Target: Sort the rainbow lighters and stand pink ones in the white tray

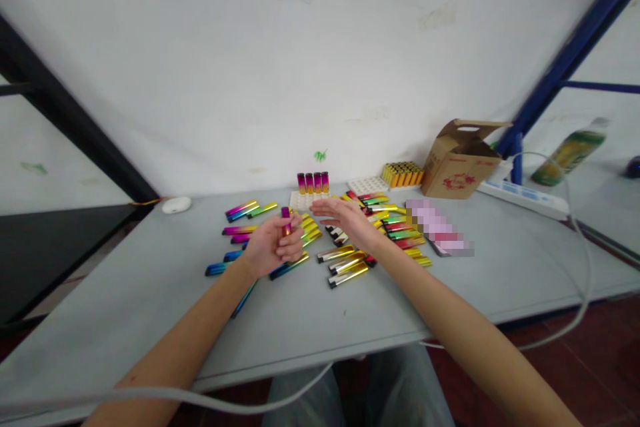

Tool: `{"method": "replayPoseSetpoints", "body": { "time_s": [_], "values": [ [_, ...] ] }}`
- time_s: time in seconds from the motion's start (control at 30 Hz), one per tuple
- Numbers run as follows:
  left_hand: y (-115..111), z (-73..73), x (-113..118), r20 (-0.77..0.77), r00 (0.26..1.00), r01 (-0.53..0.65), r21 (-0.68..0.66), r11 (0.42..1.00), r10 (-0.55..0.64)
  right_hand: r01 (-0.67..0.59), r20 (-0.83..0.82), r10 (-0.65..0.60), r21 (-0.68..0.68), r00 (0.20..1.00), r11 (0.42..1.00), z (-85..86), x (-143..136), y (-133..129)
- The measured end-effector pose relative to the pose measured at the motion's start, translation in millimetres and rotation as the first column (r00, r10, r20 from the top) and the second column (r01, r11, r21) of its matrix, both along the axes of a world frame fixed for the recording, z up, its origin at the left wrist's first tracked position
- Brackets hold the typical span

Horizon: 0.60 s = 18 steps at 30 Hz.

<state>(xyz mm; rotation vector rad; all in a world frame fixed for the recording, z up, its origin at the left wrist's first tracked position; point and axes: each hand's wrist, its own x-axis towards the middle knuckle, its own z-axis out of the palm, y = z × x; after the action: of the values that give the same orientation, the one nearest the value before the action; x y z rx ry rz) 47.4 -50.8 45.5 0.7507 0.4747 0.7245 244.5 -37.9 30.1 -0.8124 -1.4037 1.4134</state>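
Observation:
My left hand (pixel 274 245) is closed round a purple lighter (pixel 286 221), held upright just above the table. My right hand (pixel 345 219) is open, fingers stretched out to the left, with nothing visible in it. Beyond the hands is a white tray with holes (pixel 296 201), partly hidden by the right hand. Several purple-and-gold lighters (pixel 313 183) stand upright in its back row. Many shiny lighters lie loose around both hands: blue ones (pixel 217 269) on the left, silver-and-gold ones (pixel 349 275) in front of the right hand, and red, green and yellow ones (pixel 395 227) beyond the right wrist.
At the back right stand a second white tray (pixel 367 185), a block of yellow lighters (pixel 403 175) and an open cardboard box (pixel 460 163). A pink phone (pixel 437 227), a power strip (pixel 525 199) and a white cable (pixel 589 267) are on the right. A white case (pixel 176 205) sits back left.

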Motion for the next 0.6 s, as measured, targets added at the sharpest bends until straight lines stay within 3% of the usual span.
{"method": "replayPoseSetpoints", "body": {
  "time_s": [0.4,0.6],
  "values": [
    [1.4,-0.8,-4.7,0.03,0.995,0.095,0.027,0.995,-0.095,0.007,-0.029,-0.006,0.035,1.0,0.999,-3.1,-0.7,-1.8],
    [0.4,0.5,-1.5,-0.031,0.999,0.024,0.051,0.998,-0.022,0.03,0.014,-0.031,0.056,0.999,0.998,-0.6,-1.7,-3.2]
  ]
}}
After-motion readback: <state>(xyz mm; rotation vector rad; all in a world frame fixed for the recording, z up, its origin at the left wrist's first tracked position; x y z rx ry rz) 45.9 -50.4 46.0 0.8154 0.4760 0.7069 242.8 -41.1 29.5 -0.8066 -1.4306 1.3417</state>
